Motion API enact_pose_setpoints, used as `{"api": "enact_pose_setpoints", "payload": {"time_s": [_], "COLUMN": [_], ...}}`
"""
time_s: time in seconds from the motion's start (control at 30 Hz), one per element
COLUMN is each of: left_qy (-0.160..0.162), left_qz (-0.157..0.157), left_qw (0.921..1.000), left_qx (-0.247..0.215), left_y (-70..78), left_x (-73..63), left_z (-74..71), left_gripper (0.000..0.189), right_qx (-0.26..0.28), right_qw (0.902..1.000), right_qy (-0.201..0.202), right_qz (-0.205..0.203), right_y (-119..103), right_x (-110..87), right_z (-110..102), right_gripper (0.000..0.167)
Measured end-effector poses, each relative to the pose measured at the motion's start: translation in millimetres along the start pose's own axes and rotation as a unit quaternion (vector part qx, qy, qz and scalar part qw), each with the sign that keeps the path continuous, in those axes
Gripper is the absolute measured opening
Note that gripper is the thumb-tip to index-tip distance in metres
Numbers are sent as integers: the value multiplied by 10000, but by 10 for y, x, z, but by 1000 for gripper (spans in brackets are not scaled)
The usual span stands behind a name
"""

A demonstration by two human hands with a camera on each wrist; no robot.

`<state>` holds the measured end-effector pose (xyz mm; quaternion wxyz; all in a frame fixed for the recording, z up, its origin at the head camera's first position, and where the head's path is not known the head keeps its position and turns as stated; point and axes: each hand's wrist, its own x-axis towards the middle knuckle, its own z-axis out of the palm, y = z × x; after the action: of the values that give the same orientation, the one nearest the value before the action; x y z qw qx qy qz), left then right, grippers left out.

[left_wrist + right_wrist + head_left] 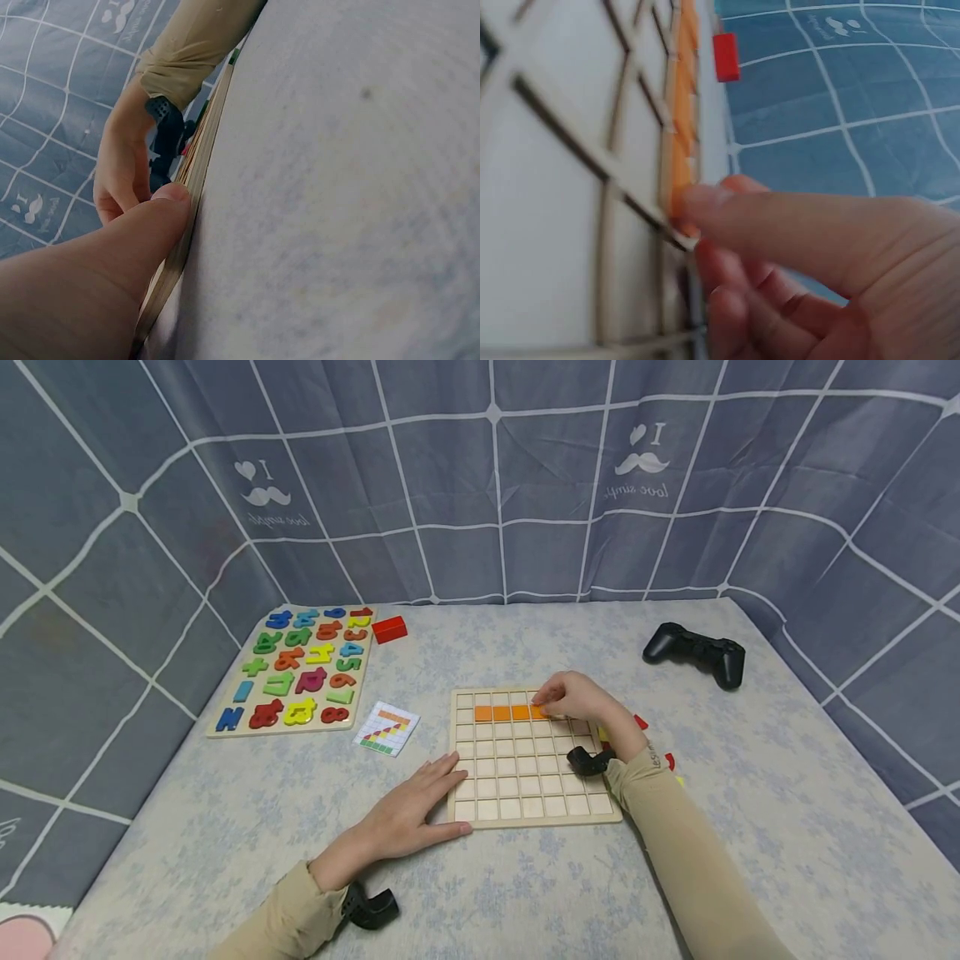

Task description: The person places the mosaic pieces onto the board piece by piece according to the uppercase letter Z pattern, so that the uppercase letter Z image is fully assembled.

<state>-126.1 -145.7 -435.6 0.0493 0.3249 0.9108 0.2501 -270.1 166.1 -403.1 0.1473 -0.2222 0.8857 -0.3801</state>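
A wooden grid board (507, 768) lies on the table with a run of orange square tiles (502, 713) in its second row from the far side. At the right end of that run, my right hand (581, 697) pinches an orange tile (679, 199) at its cell; the fingers partly cover it. My left hand (408, 806) lies at the board's left edge with fingers spread, fingertips on the frame and thumb at the near corner. In the left wrist view the thumb (161, 217) touches the board's side.
Left of the board are a printed pattern card (387, 728), a number puzzle board (281, 732) and a red block (389, 629). A black game controller (694, 653) sits at the far right. Red and yellow pieces (670, 762) show partly behind the right forearm.
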Motion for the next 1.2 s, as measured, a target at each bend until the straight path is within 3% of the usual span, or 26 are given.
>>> {"api": "enact_pose_setpoints", "payload": {"time_s": [0.23,0.63,1.2], "left_qy": [-20,-14,-155], "left_qz": [7,-39,-169], "left_qw": [10000,10000,9997], "left_qx": [-17,-71,-37], "left_y": [-1,-2,-6], "left_x": [4,-9,8], "left_z": [-2,-5,3], "left_gripper": [78,78,80], "right_qx": [231,729,1517], "right_qw": [9992,9948,9796], "right_qy": [-334,-632,-1155], "right_qz": [-40,337,641], "right_y": [2,301,580], "right_x": [-164,-470,-654], "right_z": [-269,-624,-678], "right_gripper": [38,40,38]}}
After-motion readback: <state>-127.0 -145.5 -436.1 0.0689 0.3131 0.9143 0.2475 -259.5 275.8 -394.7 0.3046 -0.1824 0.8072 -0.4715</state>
